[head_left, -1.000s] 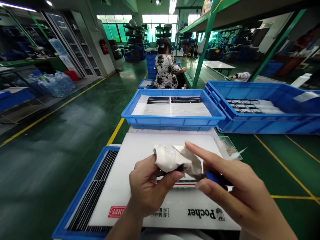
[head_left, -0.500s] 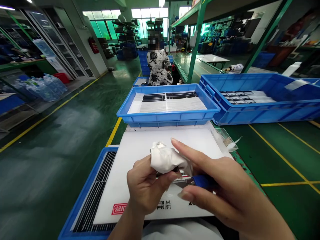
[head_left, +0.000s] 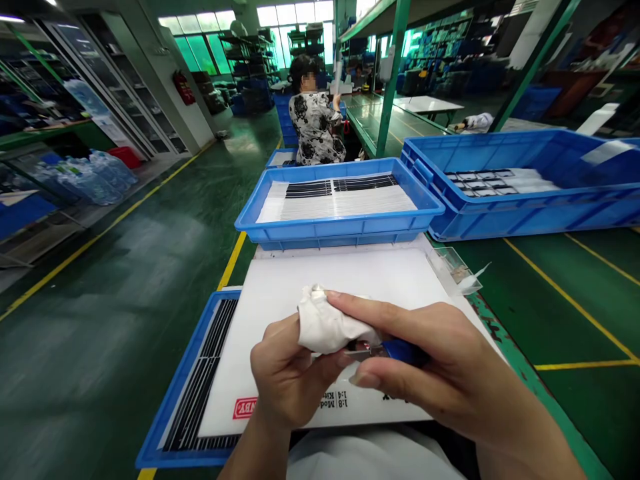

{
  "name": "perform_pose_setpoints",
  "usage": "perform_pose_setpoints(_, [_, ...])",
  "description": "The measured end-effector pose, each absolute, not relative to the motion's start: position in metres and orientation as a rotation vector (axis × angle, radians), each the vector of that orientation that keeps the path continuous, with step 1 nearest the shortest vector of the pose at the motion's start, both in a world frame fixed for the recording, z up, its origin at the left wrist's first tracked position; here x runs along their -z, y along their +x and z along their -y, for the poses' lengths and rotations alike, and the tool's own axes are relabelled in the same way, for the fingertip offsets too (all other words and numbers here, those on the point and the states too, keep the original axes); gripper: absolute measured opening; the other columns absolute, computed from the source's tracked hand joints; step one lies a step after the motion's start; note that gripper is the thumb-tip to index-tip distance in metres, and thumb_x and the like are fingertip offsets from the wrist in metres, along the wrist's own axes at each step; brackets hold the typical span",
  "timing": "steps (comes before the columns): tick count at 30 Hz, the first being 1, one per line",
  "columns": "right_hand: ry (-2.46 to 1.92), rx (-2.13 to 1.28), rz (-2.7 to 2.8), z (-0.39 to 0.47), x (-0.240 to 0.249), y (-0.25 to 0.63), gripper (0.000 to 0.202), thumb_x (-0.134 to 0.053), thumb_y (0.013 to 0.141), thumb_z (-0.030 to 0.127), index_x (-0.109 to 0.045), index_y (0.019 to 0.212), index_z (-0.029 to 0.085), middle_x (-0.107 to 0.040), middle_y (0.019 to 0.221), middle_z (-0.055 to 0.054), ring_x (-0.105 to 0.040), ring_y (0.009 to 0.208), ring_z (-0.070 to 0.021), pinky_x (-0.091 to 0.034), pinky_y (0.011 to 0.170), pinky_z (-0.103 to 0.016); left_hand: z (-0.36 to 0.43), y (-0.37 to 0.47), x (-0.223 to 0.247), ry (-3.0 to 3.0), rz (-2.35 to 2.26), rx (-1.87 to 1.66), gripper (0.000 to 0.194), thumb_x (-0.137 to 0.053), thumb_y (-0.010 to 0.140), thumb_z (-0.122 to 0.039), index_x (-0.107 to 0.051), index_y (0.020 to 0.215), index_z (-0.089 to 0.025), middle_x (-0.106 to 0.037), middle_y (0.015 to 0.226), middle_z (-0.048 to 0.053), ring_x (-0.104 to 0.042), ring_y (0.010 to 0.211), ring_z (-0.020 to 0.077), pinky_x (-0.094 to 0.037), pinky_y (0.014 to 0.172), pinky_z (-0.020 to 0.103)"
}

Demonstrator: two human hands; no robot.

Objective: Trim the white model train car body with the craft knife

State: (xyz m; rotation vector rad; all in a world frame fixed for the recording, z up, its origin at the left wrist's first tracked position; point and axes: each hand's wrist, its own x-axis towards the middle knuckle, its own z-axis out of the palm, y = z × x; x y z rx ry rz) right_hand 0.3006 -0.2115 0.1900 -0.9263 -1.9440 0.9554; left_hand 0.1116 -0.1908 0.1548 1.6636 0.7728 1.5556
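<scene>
My left hand (head_left: 285, 373) is closed, with a crumpled white cloth (head_left: 325, 323) wrapped over its forefinger. The left thumb lies near the metal blade end of a blue-handled knife (head_left: 403, 351). My right hand (head_left: 440, 367) grips this knife in its palm, and its forefinger presses on top of the cloth. A small dark bit shows under the cloth's edge; what it is I cannot make out. Both hands are above a white board (head_left: 280, 280) with red and black print along its near edge.
Beyond the board stands a blue tray (head_left: 340, 229) of black and white strips. Another blue tray (head_left: 190, 347) lies under the board's left side. A large blue crate (head_left: 525, 215) is at right, a clear plastic box (head_left: 456, 270) nearer. A person (head_left: 315, 120) sits ahead.
My right hand has moved slightly left, its forefinger coming down onto the cloth. The knife has shifted toward the left thumb. The person ahead has turned their head and raised a hand.
</scene>
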Motion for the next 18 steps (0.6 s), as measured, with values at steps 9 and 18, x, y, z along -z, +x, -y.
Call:
perform_pose_setpoints(9, [-0.916,-0.93,1.957,0.2139,-0.1907,0.3009,0.049,-0.064,0.103,0.037,-0.053,0.151,0.034,-0.072,0.129,0.0,-0.072,0.082,-0.0161,-0.052,0.077,-0.025,0.1898,0.1092,-0.1538,1.654,-0.703,-1.53,0.004,-0.081,0.082,-0.025,-0.081,0.086,-0.026,-0.074,0.07,0.003,-0.066,0.059,0.0188,-0.054,0.057,0.029])
perform_pose_setpoints(18, [-0.901,-0.899,1.996,0.2131,-0.1899,0.3036,0.046,-0.063,0.104,0.036,-0.054,0.149,0.027,-0.073,0.127,0.0,-0.072,0.088,-0.0121,-0.05,0.082,-0.018,0.1852,0.1077,-0.1454,1.789,-0.633,-1.625,0.014,-0.082,0.082,-0.028,-0.079,0.094,-0.022,-0.07,0.069,0.002,-0.06,0.055,0.0148,-0.05,0.053,0.026])
